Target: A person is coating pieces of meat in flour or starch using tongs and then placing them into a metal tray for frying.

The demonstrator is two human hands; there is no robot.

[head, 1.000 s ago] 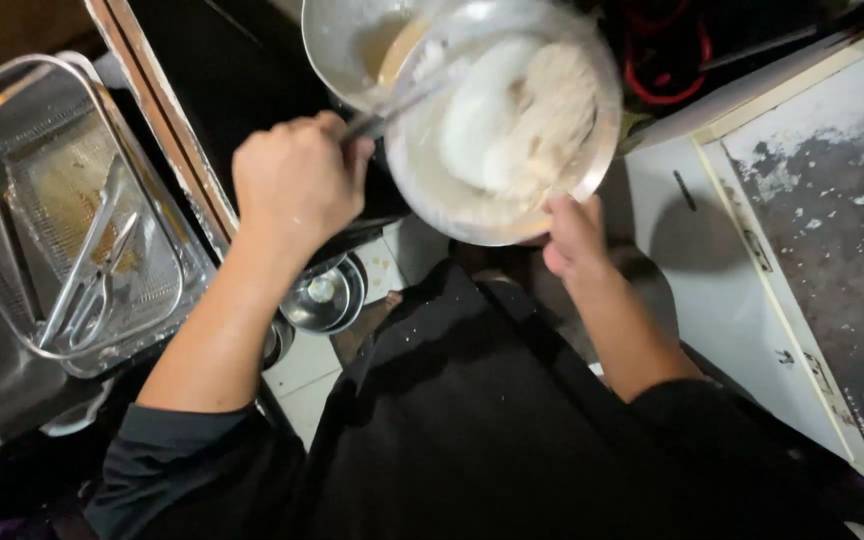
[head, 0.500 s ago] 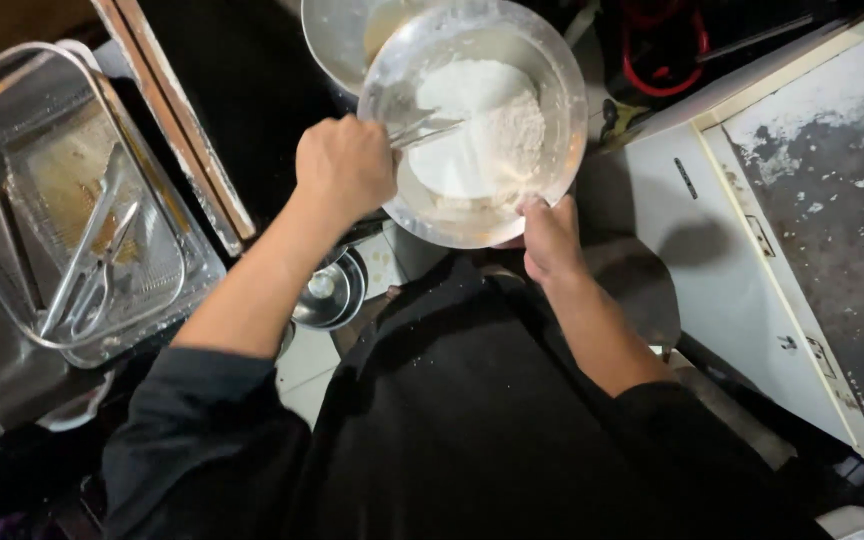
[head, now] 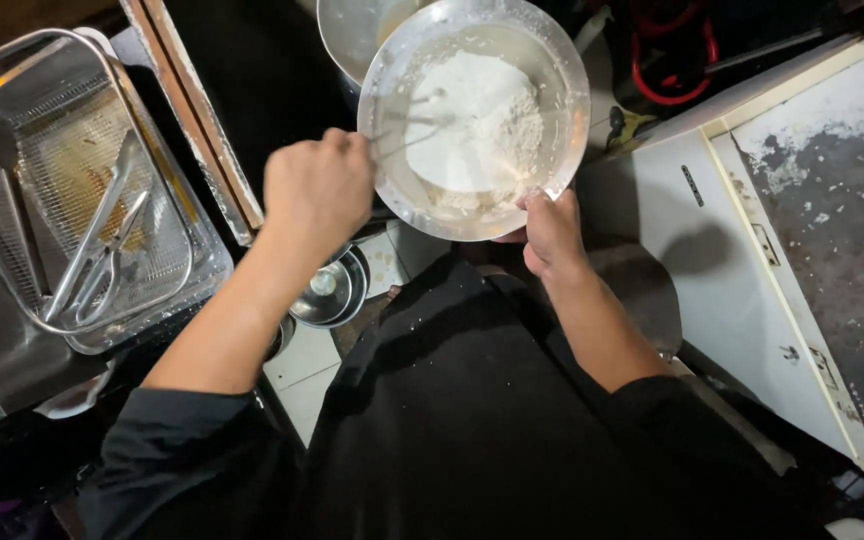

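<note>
- While it is held in the air above a dark gap between two counters, the round shiny metal bowl is seen tilted toward the camera, with a mound of white flour heaped inside.
- Only the near rim is pinched by the right hand — a slip there could drop the bowl.
- A thin wire whisk is gripped in the closed fist of the left hand; hard strokes could throw flour over the rim.
- A second steel bowl lies just behind, and could be knocked.
- Flour dust already marks the white counter on the right.
</note>
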